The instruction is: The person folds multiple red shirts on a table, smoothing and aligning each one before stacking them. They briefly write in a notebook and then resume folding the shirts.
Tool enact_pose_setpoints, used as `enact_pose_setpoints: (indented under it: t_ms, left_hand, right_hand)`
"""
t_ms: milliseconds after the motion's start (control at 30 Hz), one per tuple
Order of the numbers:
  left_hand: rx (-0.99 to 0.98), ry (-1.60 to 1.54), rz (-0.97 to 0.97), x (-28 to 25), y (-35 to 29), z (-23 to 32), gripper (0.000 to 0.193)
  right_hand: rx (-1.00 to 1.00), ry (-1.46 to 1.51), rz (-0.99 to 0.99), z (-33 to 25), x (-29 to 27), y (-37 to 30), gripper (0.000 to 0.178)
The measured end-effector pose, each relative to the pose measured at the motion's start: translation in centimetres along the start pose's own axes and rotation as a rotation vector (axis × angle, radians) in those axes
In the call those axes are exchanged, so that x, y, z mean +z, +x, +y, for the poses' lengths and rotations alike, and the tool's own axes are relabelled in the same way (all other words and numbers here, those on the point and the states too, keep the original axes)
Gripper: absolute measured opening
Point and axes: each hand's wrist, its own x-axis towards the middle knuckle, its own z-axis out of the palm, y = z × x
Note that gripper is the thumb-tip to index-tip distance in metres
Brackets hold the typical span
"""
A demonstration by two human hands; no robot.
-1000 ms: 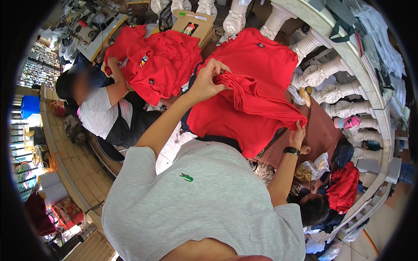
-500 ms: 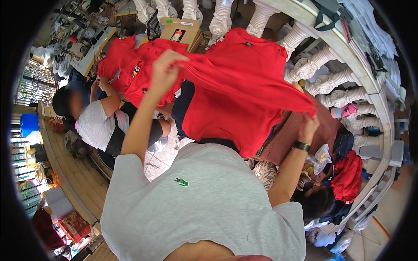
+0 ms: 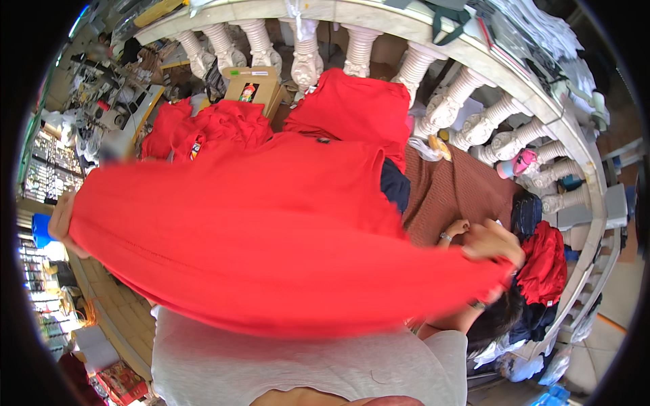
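Spread wide and swung back toward the person's chest, the red shirt point(image 3: 257, 230) has left the narrow, bunched strip it made in the earlier frame over the pile. It now hangs in the air, sagging in the middle, its long axis running left to right, and hides what lies under it.

Beyond it curves the white railing point(image 3: 359, 51). Nearer, the brown cloth point(image 3: 460, 196) shows only to the right of the shirt. At that cloth's far left edge lies the red pile point(image 3: 352, 105), straight ahead past the shirt's upper side; the shirt's length runs across the way to it, and the right hand point(image 3: 494, 243) is the nearer of the two. Left of the pile is a rumpled red heap point(image 3: 223, 125), with a cardboard box point(image 3: 233, 91) behind. A bit of dark blue cloth point(image 3: 395, 186) pokes out beside the shirt's right shoulder.

The left hand point(image 3: 62, 223) curls round the shirt's left end. The right, blurred, seems to pinch its right end; single fingers cannot be made out. Just beside it is another person's hand point(image 3: 460, 227), wearing a band at the wrist.
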Motion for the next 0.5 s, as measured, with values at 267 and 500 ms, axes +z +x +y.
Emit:
enact_pose_setpoints:
  t_ms: [267,500]
  left_hand:
    - [-0.116,-0.174,0.039,4.8,-0.6,0.3,0.032]
    - [-0.399,-0.303,-0.311,16.1,-3.1,2.6,0.04]
  right_hand:
    - [-0.187,-0.256,0.301,1.3,1.2,2.8,0.029]
    - [-0.101,-0.545,0.536,9.7,-0.8,8.2,0.024]
